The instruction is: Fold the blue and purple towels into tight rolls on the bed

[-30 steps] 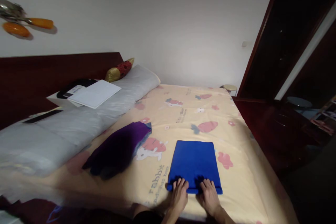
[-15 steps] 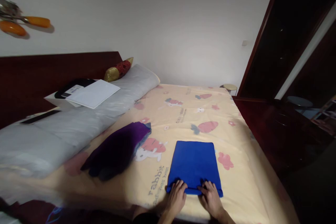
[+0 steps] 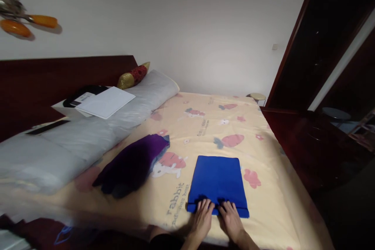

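Pale walls close in a bedroom, where a wide bed wears a yellow cotton sheet [image 3: 263, 187] printed with pink carrots and white rabbits. At far left, an orange-handled ornament [image 3: 29, 23] hangs on the wall above a dark wooden headboard [image 3: 43, 82]. Below it lies a long grey pillow [image 3: 88, 136] with a white sheet of paper [image 3: 107, 102] on top and a small gold-and-red cushion [image 3: 133, 76] at its far end. A crumpled purple cloth [image 3: 131, 164] lies on the sheet beside the pillow.

Next to it the printed word "rabbit" [image 3: 175, 199] can be read; the smaller line alongside ends in "best". Just right of that lies a folded rectangle of bright blue fabric [image 3: 218, 179], flat on the sheet near the bed's front edge. The left hand [image 3: 202, 216] and right hand [image 3: 231, 218] lie side by side on its near edge, fingers stretched out flat and pressing down, clasping nothing. A dark wooden wardrobe [image 3: 322, 47] stands at right.
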Motion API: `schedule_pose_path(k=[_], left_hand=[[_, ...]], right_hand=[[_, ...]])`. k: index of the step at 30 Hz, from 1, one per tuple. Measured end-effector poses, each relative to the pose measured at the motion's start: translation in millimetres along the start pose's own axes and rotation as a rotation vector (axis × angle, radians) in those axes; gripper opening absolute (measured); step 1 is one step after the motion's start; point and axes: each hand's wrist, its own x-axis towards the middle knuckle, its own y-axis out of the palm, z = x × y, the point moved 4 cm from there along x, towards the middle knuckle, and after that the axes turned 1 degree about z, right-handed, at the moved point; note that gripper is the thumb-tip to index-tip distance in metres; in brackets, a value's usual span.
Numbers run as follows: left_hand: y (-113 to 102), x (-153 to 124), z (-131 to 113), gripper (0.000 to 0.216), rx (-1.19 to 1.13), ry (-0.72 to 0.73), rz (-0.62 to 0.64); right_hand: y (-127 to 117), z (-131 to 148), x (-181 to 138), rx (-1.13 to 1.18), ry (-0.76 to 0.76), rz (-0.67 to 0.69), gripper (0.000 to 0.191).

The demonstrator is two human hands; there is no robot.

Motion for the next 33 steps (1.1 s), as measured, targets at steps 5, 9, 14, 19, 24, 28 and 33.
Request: schedule_pose_path(k=[5,9,14,19,24,28,33], left_hand=[[-6.1,0.1,11.2,0.040,-0.005,-0.043,-0.075],[-29.9,-10.0,44.6,0.037,0.097,-0.130,-0.214],[-41.1,-17.4,52.0,0.035,0.189,-0.159,-0.285],[-35.7,-23.4,64.1,0.033,0.162,-0.239,-0.365],[-35.4,-24.0,83.6,0.035,0.088,-0.229,-0.331],[-42.4,-17.0,86.1,0.034,0.121,-0.286,-0.305],[-46.9,-8.6,69.9,0.031,0.257,-0.397,-0.363]], right_hand=[[-11.7,-19.3,-8.2,-0.019,0.010,0.000,0.046],[-36.7,-52.6,-22.4,-0.066,0.034,-0.063,0.046],[-48.4,-69.0,-29.1,0.015,-0.014,-0.088,0.039],[-46.6,-90.6,-34.2,0.213,0.127,-0.079,0.026],[-43.9,-109.3,-34.1,0.390,0.152,-0.019,0.030],[-42.0,-116.9,-28.9,0.373,0.229,0.009,0.033],[-40.2,-103.5,-24.0,0.129,0.222,-0.133,0.029]])
